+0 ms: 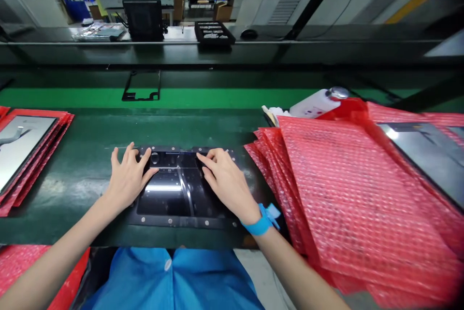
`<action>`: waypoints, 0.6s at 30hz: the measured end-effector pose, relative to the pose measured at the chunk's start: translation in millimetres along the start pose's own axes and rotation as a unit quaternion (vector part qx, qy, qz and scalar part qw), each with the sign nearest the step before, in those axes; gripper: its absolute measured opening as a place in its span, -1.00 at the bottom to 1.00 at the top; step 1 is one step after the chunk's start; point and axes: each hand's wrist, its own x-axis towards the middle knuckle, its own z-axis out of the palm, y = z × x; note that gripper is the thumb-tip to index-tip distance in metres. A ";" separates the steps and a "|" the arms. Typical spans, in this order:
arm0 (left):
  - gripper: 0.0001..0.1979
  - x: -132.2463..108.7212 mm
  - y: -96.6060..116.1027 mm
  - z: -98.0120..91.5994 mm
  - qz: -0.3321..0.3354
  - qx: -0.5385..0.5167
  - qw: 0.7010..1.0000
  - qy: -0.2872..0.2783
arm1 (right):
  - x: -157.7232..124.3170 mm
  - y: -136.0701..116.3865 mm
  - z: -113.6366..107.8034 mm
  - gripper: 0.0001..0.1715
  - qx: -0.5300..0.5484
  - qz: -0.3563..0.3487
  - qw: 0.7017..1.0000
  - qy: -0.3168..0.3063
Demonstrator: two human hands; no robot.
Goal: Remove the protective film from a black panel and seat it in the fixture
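A dark, glossy rectangular panel (166, 201) lies in a black frame (181, 221) with silvery round spots along its edges, on the green work surface. My left hand (128, 175) rests at the panel's upper left, fingers spread, with thumb and forefinger touching its edge. At the upper right, my right hand (226, 179) has its forefinger and thumb tips down on the panel, the other fingers curled. A blue band (261, 223) is round my right wrist.
Red bubble-wrap sleeves (355, 189) are piled at the right, a white bottle (314, 104) behind them. Panels on red sleeves (25, 150) lie at the left. A thin black frame (141, 96) sits on the green strip, and a dark monitor (144, 19) stands on the ledge behind.
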 end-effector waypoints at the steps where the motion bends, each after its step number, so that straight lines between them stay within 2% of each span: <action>1: -0.46 0.2 1.3 0.7 -0.001 0.008 1.000 0.006 | 5.3 -1.6 4.3 -0.55 -0.019 -0.006 1.000 -0.013; 6: -0.49 -3.2 4.6 9.0 -0.020 0.022 0.999 0.011 | 23.7 -5.5 17.8 -0.47 -0.090 -0.030 0.995 -0.037; 9: -0.47 -12.3 6.1 11.4 -0.032 -0.024 0.999 -0.008 | 30.9 -4.8 21.5 -0.51 -0.079 -0.038 0.996 -0.021; 13: -0.35 -36.4 14.9 12.1 -0.064 -0.103 0.992 -0.017 | 35.9 -0.9 26.0 -0.60 -0.045 -0.044 0.998 0.007; 18: -0.38 -51.6 21.9 15.4 -0.083 -0.155 0.984 0.032 | 43.7 0.1 32.6 -0.74 -0.005 -0.027 0.999 0.043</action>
